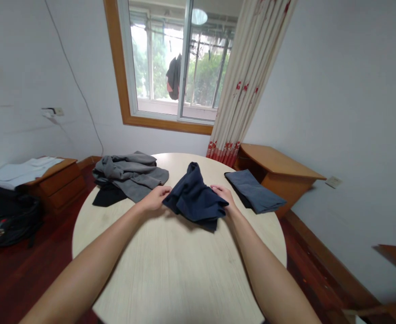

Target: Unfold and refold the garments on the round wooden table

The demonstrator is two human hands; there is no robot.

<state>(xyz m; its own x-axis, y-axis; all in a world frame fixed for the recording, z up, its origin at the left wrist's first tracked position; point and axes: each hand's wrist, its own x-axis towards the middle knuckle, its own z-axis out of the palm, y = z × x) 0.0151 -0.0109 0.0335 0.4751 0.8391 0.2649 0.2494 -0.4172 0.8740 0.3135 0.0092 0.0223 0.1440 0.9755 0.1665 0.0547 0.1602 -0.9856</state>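
A dark navy garment (194, 198) lies bunched in the middle of a round pale wooden table (170, 270). My left hand (155, 198) grips its left edge with fingers closed. On the other side, my right hand (223, 195) pinches the cloth's right edge. Both forearms reach across the table toward it.
A heap of grey clothes (130, 173) over a black piece (108, 198) lies at the table's back left. A folded blue-grey garment (255, 191) lies at the right. Wooden cabinets (275, 168) (57, 177) stand on both sides, a black bag (6, 216) on the floor at left.
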